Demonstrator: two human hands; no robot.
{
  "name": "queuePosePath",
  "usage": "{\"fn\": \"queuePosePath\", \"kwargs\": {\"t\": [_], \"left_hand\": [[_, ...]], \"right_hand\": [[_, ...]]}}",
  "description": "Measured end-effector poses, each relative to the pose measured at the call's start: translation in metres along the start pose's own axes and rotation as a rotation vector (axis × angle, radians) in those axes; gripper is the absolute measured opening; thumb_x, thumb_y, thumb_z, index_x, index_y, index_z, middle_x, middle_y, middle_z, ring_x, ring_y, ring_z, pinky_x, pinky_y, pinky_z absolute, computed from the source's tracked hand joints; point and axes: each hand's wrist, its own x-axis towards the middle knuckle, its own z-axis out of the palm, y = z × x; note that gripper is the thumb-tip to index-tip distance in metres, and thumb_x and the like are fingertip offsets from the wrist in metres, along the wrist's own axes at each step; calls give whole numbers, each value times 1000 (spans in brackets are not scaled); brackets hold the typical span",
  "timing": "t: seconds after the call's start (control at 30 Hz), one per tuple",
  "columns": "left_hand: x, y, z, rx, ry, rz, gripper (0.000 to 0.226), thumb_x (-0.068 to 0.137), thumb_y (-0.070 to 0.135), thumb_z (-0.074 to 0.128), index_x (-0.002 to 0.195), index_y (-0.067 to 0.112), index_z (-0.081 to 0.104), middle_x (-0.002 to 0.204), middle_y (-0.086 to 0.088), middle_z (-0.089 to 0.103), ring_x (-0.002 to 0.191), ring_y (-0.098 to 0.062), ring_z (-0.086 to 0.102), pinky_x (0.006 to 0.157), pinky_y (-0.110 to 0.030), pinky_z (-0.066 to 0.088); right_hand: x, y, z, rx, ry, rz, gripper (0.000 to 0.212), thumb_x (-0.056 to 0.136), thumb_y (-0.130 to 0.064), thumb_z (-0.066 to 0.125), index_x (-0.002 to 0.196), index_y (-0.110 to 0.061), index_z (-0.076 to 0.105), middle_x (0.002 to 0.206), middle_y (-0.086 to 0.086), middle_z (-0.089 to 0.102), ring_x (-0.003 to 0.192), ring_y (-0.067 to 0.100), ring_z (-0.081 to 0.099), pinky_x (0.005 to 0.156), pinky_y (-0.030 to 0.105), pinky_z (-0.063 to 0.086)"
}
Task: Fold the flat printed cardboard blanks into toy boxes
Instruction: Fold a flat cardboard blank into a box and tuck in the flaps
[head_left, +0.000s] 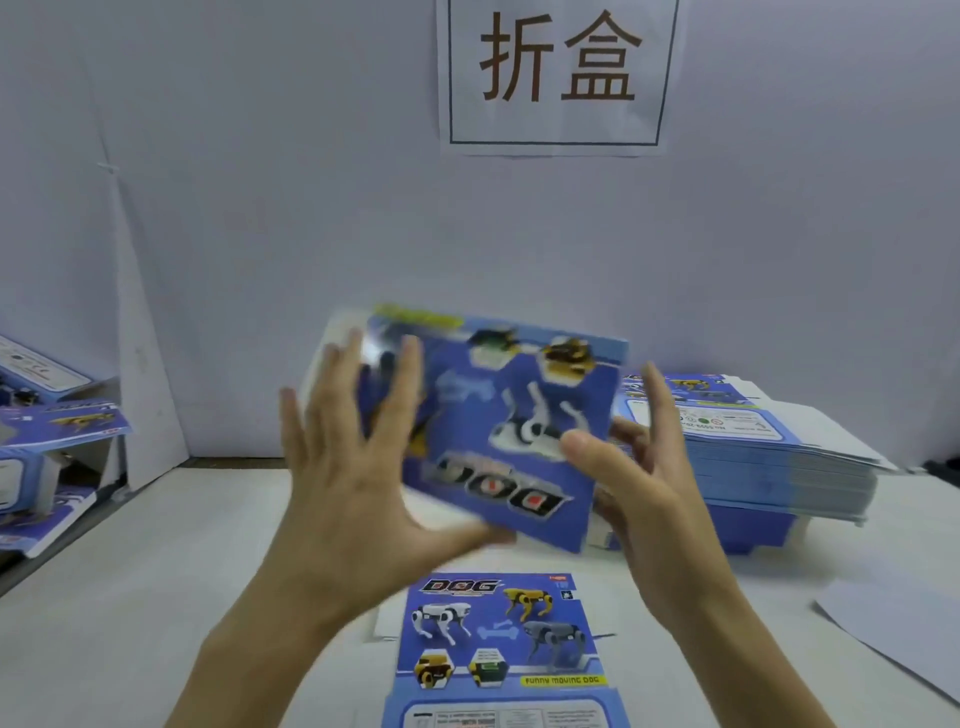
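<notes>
"折盒" on wall sign (558, 78); "DOG", "FUNNY MOVING DOG" on flat blank (498, 639)

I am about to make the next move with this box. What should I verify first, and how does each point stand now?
1. Box held by both hands: right hand pinches its edge, left hand supports it with straight fingers. Ok.
2. Flaps closed: the picture is blurred. Cannot tell.
3. Next blank lies flat on the table. Ok.
4. Stack at the right has supply. Ok.
5. Room on the pile at the left. Cannot tell.
</notes>
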Motion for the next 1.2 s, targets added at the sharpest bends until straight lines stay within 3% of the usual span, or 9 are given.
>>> {"fn": "queuePosePath", "kwargs": {"t": [0.1,0.2,0.27,0.33,0.43,0.67,0.8,0.97,1.2], "left_hand": [[3,-14,-2,-504,-55,-463,142,26,105,38,145,49,-14,161,8,-11,147,-8,-6,116,-35,1],[6,-19,-5,-1138,-118,-633,149,22,90,68,151,35,19,146,-2,48,129,-20,51,109,-48,37],[6,-19,4,-1288,-38,-617,114,40,65,84,139,23,46,115,-2,71,98,-20,70,79,-40,59],[7,-21,11,-1243,79,-572,86,54,36,84,130,13,53,99,-2,75,81,-19,74,59,-28,58],[2,-32,21,-1070,-53,-337,85,58,14,90,131,7,48,106,-10,72,87,-24,73,64,-27,58],[-23,-42,72,-950,-403,-347,92,45,37,91,126,21,49,113,3,67,101,-17,68,72,-31,59],[-25,-39,84,-909,-401,-335,95,45,44,91,127,30,45,108,19,63,102,-8,65,73,-22,57],[-26,-33,91,-914,-374,-335,96,45,46,85,129,31,42,109,22,64,103,-1,63,76,-16,54],[-30,-28,98,-958,-316,-375,94,47,43,85,130,27,43,96,8,70,94,-17,67,90,-37,55]], "right_hand": [[3,3,-3,168,79,18,77,67,-21,69,132,-48,37,104,3,71,86,23,71,66,33,57],[2,7,-4,189,-2,129,76,62,-19,74,128,-39,42,110,11,68,91,26,70,73,37,57],[1,8,-5,-2,-142,192,75,55,-34,78,123,-37,47,109,3,70,95,18,70,82,29,55],[3,6,-8,-256,-192,167,56,58,-55,68,108,-32,59,100,-8,71,92,3,66,78,14,49],[10,9,-17,-284,21,53,39,74,-52,55,100,-26,66,101,-15,69,98,-2,61,94,23,45],[13,27,-21,-125,-62,195,68,71,-61,50,125,-19,57,117,2,69,110,19,63,98,39,46],[21,41,-36,23,-49,220,44,81,-32,56,123,-16,57,112,5,69,101,20,65,84,33,52],[23,69,-52,430,-6,259,57,77,-23,45,134,-14,51,112,5,67,93,27,58,80,35,43],[16,102,-50,215,-58,401,59,89,-28,43,146,-15,37,103,1,75,89,19,72,68,28,58]]}}
